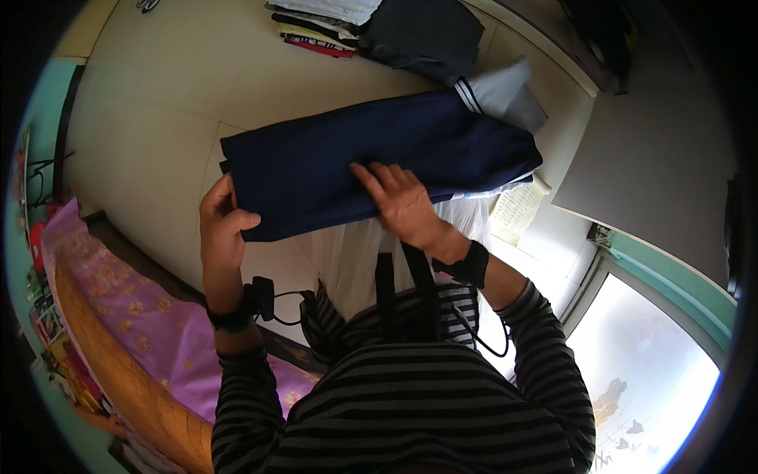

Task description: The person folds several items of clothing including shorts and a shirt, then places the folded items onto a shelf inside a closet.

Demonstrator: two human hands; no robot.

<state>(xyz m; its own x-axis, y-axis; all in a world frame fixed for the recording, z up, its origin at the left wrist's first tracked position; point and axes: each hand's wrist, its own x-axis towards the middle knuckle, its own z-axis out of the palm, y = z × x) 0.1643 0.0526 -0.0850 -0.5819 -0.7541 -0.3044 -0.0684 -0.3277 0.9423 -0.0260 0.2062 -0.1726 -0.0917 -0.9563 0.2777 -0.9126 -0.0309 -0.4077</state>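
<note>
A navy blue garment with white stripes [331, 154] lies folded lengthwise in front of me, its long side running left to right. My left hand [228, 222] grips its left end, with the thumb on top of the cloth and the fingers mostly behind the edge. Across the lower middle of the garment rests my right hand [394, 201], fingers spread a little on the fabric. Beyond the garment's right end lies a light grey and white cloth [503, 92]. Translucent plastic [349, 255] shows beneath the garment, close to my body.
A stack of folded clothes [320, 29] sits at the far side beside a dark grey cloth item [426, 38]. Paper bearing writing [516, 210] lies at the right. A bed with a pink floral cover [136, 308] stands on the left, a grey panel [639, 172] on the right.
</note>
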